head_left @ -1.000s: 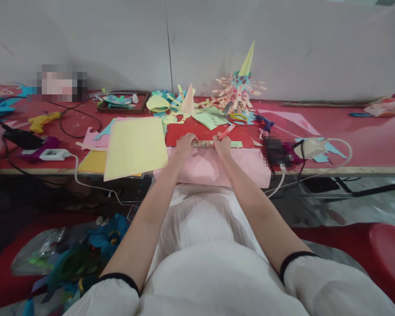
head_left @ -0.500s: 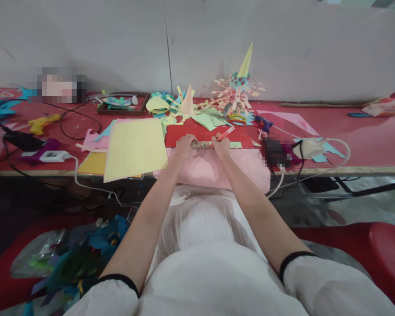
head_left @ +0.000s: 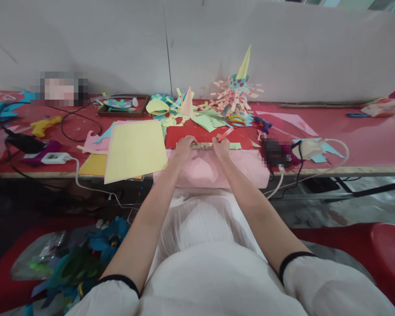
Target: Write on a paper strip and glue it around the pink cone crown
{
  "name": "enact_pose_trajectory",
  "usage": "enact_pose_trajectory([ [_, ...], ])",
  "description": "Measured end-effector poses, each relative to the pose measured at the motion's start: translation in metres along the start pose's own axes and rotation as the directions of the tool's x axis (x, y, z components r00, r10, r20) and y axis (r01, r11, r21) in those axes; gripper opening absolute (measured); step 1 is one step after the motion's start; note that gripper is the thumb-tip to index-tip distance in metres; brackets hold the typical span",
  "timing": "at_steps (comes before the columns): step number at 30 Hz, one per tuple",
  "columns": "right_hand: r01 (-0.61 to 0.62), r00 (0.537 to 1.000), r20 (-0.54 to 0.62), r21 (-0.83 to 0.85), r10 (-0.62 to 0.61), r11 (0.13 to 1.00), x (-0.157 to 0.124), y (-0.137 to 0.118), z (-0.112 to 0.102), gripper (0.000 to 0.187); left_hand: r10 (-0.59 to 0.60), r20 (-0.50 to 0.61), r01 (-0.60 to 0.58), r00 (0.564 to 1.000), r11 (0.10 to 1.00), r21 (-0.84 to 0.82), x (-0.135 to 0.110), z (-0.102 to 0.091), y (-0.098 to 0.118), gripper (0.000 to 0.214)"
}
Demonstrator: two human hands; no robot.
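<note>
A pen above a narrow patterned strip on a red table.
The strip [head_left: 202, 146] lies along the near edge of a red sheet [head_left: 200, 132]; the right hand [head_left: 221, 147] is closed around the pen [head_left: 226, 134], and the left hand [head_left: 184, 145], just apart from it, rests on the strip, whether pinching I cannot tell. Pink paper [head_left: 246, 169] overhangs the table [head_left: 365, 136] in front; yellow paper [head_left: 134, 151] lies to the left. Paper cones [head_left: 187, 104] stand behind, before a grey wall [head_left: 118, 39]; a red stool [head_left: 390, 250] sits lower right.
</note>
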State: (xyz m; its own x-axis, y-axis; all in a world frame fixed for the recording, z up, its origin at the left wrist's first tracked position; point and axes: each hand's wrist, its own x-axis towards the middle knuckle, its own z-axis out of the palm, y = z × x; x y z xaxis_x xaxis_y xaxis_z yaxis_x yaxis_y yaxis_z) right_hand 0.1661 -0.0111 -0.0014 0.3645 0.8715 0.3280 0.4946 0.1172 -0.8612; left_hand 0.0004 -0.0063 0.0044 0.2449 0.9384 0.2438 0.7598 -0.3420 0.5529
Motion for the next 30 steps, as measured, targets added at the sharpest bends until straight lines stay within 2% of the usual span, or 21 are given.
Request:
enact_pose_trajectory([
  [11, -0.047, 0.999, 0.003, 0.123, 0.047, 0.991, 0.0025, 0.0076, -0.0001, 0.028, 0.019, 0.001, -0.019, 1.000, 1.000, 0.025, -0.0004, -0.0003, 0.0000, 0.029],
  [20, -0.021, 0.999, -0.032, 0.144, 0.026, 0.989, 0.0018, 0.0018, -0.0009, 0.030, 0.006, -0.025, -0.005, 1.000, 0.997, 0.073, -0.0033, -0.0002, 0.0007, 0.034],
  [26, -0.028, 0.999, -0.041, 0.157, 0.035, 0.987, 0.0029, 0.0028, -0.0011, 0.031, 0.071, 0.009, -0.072, 0.997, 0.993, 0.096, -0.0013, 0.0021, -0.0034, 0.046],
  [30, -0.043, 0.998, -0.032, 0.165, 0.049, 0.985, 0.0032, 0.0038, -0.0006, 0.029, 0.102, 0.034, -0.104, 0.994, 0.993, 0.056, -0.0010, 0.0024, -0.0044, 0.046],
])
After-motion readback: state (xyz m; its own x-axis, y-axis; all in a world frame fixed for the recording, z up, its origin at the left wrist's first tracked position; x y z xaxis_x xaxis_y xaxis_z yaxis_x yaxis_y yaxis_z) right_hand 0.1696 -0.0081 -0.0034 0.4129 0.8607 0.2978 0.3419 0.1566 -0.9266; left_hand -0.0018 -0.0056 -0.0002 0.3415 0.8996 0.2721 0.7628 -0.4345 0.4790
